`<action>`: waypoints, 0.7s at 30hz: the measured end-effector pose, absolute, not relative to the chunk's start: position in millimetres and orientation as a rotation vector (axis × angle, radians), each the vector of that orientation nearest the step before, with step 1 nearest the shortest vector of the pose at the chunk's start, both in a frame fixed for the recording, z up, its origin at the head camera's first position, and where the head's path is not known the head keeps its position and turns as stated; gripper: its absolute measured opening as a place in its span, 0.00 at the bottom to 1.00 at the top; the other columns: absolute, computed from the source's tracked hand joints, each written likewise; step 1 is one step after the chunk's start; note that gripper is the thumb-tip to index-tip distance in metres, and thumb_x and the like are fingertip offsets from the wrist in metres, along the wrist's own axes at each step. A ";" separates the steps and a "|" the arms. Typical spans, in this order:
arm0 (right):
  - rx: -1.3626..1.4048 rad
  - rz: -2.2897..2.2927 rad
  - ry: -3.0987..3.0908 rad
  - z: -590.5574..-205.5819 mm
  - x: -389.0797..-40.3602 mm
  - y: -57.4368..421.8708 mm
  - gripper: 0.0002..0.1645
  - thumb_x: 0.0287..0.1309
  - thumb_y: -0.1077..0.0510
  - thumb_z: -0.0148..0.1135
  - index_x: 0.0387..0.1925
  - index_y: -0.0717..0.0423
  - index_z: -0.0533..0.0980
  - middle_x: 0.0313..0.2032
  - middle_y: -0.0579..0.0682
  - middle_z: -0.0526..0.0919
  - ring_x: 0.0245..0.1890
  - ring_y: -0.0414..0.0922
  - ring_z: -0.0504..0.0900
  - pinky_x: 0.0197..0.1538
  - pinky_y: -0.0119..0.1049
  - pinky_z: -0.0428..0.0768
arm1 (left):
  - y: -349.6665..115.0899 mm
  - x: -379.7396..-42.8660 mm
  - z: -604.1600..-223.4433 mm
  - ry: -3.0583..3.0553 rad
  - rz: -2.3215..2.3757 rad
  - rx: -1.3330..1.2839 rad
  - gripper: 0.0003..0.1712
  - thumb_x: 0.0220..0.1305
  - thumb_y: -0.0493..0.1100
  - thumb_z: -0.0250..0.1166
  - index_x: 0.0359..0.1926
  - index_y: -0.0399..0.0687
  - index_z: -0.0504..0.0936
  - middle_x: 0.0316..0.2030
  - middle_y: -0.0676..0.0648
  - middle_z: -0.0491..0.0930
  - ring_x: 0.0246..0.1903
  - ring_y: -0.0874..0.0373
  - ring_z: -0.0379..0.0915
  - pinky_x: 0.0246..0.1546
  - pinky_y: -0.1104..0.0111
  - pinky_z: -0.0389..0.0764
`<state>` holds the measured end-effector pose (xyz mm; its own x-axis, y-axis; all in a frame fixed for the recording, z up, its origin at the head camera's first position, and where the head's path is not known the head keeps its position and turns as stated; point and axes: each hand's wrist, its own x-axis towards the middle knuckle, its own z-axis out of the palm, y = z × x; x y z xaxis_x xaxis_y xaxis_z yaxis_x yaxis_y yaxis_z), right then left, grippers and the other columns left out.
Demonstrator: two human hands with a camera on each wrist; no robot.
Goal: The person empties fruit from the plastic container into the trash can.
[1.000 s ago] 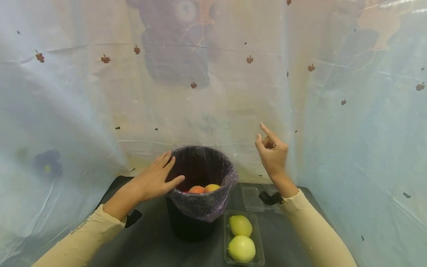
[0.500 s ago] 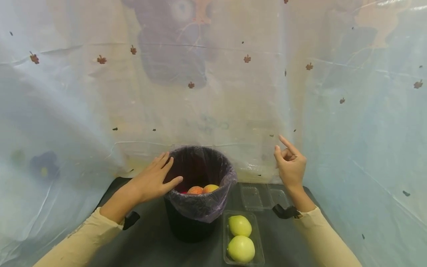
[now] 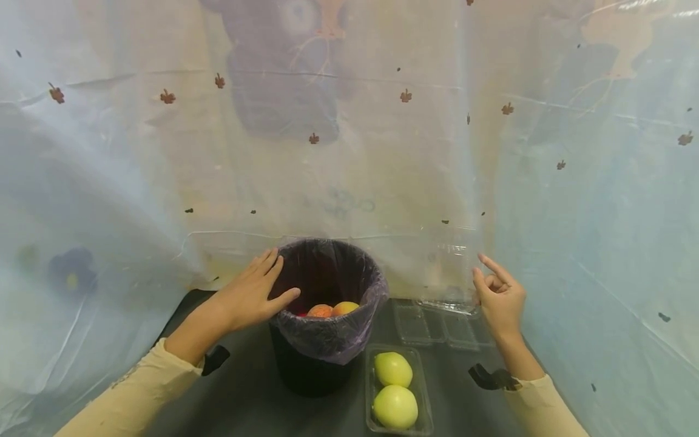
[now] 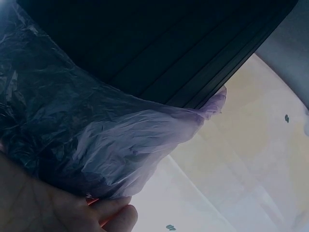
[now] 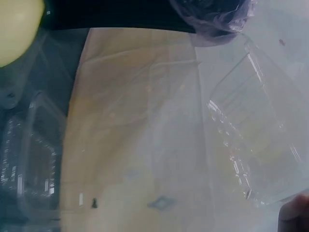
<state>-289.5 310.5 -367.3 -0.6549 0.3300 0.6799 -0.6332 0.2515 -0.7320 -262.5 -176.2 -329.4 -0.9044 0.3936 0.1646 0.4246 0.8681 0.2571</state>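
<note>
My left hand (image 3: 248, 297) rests with spread fingers on the near-left rim of a black bin (image 3: 311, 370) lined with a purple bag (image 3: 349, 340). In the left wrist view its fingers (image 4: 116, 212) lie along the bag's edge. Inside the bin, an orange-red fruit (image 3: 320, 311) and a yellow-orange fruit (image 3: 346, 308) show. At the right, my right hand (image 3: 502, 303) pinches a clear plastic tray (image 3: 450, 273) by its edge, holding it up above the table. The right wrist view shows this clear tray (image 5: 263, 130) with a fingertip at its lower corner.
Another clear tray (image 3: 427, 419) with two yellow-green fruits (image 3: 394, 406) stands at the bin's right. Further clear trays (image 3: 412, 328) lie on the dark table (image 3: 459, 388) at the back right. Patterned plastic sheeting (image 3: 349, 170) encloses the table's back and sides.
My right hand has moved right and downward, and the clear tray it holds now shows more plainly above the table. The left hand has stayed at the bin's rim.
</note>
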 end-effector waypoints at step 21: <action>0.281 1.464 -2.044 -439.4 -249.2 368.1 0.22 0.70 0.73 0.65 0.63 0.75 0.78 0.11 0.49 0.71 0.09 0.44 0.68 0.12 0.34 0.66 | -176.2 -264.4 -330.1 -2.946 -0.455 -0.640 0.58 0.78 0.75 0.48 0.84 0.32 0.52 0.85 0.31 0.41 0.84 0.31 0.35 0.81 0.36 0.41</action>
<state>-249.2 368.1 -439.4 -0.7960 0.1694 0.5811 -0.4955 0.3688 -0.7864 -264.4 -176.2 -330.1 -0.9077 0.3910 0.1521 0.4186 0.8677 0.2681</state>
